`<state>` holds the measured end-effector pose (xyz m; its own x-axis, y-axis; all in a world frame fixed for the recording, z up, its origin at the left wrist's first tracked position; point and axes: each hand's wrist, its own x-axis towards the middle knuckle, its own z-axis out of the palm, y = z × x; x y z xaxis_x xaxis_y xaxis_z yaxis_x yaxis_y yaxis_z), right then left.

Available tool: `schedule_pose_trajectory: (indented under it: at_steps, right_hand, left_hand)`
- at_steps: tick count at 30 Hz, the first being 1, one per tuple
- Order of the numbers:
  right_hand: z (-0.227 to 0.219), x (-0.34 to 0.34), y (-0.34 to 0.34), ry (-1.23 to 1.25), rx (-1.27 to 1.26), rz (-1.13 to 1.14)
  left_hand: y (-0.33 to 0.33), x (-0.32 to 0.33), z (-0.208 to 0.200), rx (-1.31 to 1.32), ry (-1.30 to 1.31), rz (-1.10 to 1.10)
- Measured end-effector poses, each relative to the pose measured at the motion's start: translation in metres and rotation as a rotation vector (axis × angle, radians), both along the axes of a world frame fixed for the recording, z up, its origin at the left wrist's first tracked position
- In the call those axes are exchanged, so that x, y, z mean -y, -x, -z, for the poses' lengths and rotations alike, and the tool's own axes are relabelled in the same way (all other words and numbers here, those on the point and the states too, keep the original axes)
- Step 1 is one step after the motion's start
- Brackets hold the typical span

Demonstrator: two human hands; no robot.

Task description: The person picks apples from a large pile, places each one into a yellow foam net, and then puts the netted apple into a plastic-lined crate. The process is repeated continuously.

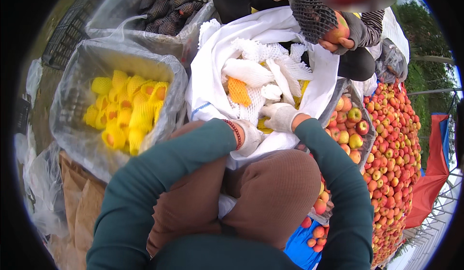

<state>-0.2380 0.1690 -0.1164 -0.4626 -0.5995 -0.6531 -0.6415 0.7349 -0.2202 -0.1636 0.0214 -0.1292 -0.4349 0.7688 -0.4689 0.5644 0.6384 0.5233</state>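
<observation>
Both my hands wear white knitted gloves and work at the near side of a white sack [199, 92] in front of my knees. A yellow foam net [263, 125] shows between them, and the curled fingers of my right hand [281, 117] close on it. My left hand [249, 138], with a red beaded bracelet at its wrist, is bent inward beside the same net. Its fingers curl out of sight, so what they hold is hidden. White foam nets [249, 72] and an orange foam net [238, 92] lie in the sack just beyond.
At left, a plastic-lined crate [72, 101] holds fruit in yellow nets. Behind it, another lined crate [113, 26] holds dark-netted fruit. Loose apples [391, 149] are heaped at right. Across the sack, a person's gloved hands hold an apple [337, 30] and dark net.
</observation>
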Motion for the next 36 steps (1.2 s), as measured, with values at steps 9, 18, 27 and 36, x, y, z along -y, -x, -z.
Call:
schedule_pose_trajectory:
  at_steps: [9, 18, 27, 36]
  right_hand:
    - [0.046, -0.001, 0.002, -0.231, -0.033, 0.128]
    - [-0.13, -0.038, -0.038, 1.086, 0.362, 0.981]
    - [-0.183, 0.01, -0.148, 1.337, 0.438, 0.889]
    - [-0.197, 0.026, -0.226, 1.33, -0.082, 0.687]
  left_hand:
    - [-0.001, -0.001, 0.011, 0.034, -0.057, -0.183]
    - [-0.028, 0.052, -0.084, 0.035, -0.937, -1.067]
    - [-0.115, 0.057, -0.17, -0.352, -1.214, -0.94]
    - [-0.183, 0.054, -0.204, -1.018, -0.991, -0.739]
